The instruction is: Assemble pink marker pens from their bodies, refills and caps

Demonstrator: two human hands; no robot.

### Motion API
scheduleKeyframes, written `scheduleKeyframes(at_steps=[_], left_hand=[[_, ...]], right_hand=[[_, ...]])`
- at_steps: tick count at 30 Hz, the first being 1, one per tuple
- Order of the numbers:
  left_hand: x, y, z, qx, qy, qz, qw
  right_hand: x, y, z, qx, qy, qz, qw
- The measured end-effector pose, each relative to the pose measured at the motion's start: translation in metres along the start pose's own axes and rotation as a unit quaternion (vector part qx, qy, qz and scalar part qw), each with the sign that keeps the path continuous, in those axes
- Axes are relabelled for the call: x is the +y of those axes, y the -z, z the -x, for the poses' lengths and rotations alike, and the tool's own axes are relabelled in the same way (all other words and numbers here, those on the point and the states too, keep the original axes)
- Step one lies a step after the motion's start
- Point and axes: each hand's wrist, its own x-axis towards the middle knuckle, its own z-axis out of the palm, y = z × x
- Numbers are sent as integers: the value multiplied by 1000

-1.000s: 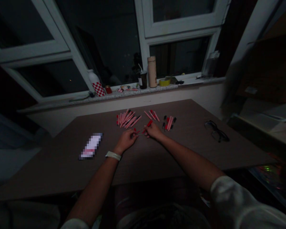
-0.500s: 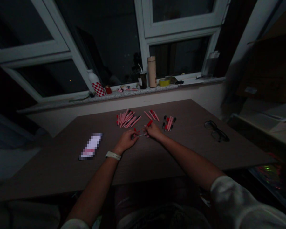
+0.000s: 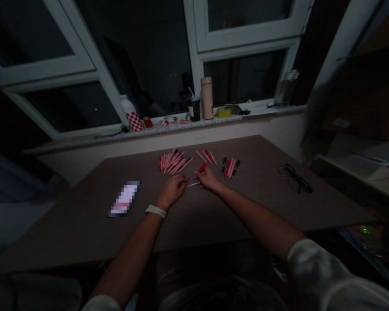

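Over the middle of the table (image 3: pixel 214 216), my left hand (image 3: pixel 173 189) and my right hand (image 3: pixel 208 178) are close together with fingers pinched. A red pen piece (image 3: pixel 202 167) sticks up from my right fingers. At my left fingertips shows a smaller red pen part (image 3: pixel 184 176). A thin pale rod, like a pen refill (image 3: pixel 192 184), spans the gap between both hands; which hand grips it I cannot tell. Beyond my hands lie a heap of pink pens (image 3: pixel 173 162), a small group of pink and red pens (image 3: pixel 207 156), and a row of red, pink and black pens (image 3: pixel 230 167).
A phone (image 3: pixel 125 198) with a blurred screen lies to the left, black-framed glasses (image 3: pixel 294 178) to the right. On the windowsill (image 3: pixel 165 126) stand a checkered bottle (image 3: pixel 132 113), a dark cup (image 3: pixel 193 109), a beige flask (image 3: pixel 207 98) and a yellow tape roll (image 3: pixel 224 112).
My left hand and wrist have shifted slightly right and up. My right hand has barely moved, and both still pinch the red pen parts. The pens on the table lie as before.
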Motion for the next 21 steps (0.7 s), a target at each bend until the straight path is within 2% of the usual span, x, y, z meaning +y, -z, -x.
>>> scheduleKeyframes(at_steps=[21], left_hand=[[1,0,2,1,-10,-2,1000]], right_hand=[[0,1,2,-7,11,59,998]])
